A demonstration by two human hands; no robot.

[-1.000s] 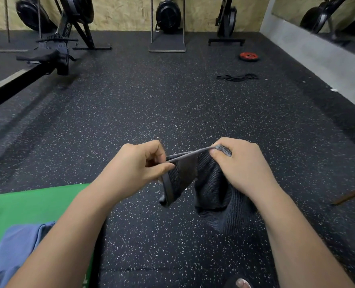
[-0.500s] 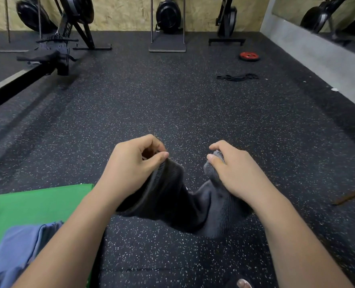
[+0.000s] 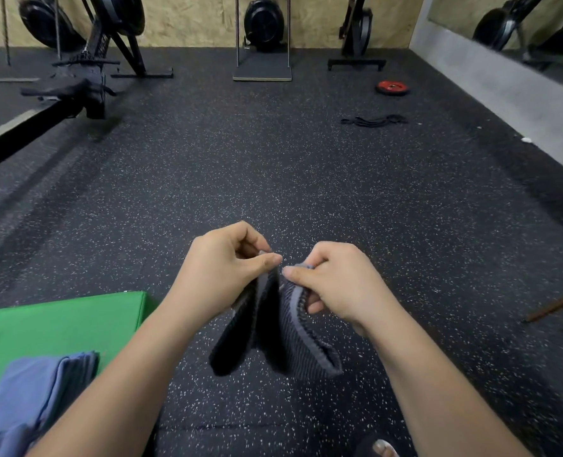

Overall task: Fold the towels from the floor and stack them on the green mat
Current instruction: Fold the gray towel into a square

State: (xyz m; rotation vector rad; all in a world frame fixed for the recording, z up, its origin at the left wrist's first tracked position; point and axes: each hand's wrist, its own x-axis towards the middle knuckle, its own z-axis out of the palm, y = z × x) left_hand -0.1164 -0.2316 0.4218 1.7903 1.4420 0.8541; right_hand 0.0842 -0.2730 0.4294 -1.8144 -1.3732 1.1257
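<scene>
Looking down through the head camera, I see both hands raised close together over the floor (image 3: 273, 179), thumbs nearly touching. My left hand (image 3: 227, 275) pinches the top edge of the towel (image 3: 293, 341) between thumb and forefinger, the other fingers curled in. My right hand (image 3: 336, 285) pinches the neighbouring edge the same way, its thumb laid along the lighter grey hem. The towel is dark grey and ribbed, and it hangs from the two hands in two doubled flaps side by side, between my forearms. It is over bare floor, to the right of the mat (image 3: 59, 324) and apart from it. I cannot tell whether its lower ends touch the floor. The green mat lies at lower left, with blue towels (image 3: 33, 400) on its near part, partly hidden behind my left forearm. A toe (image 3: 384, 448) shows at the bottom edge. Farther off on the floor are a red plate (image 3: 392, 88) and a black band (image 3: 374, 120) near it. A rower (image 3: 59, 103) stands at far left, and a brown stick (image 3: 557, 305) lies at the right edge.
</scene>
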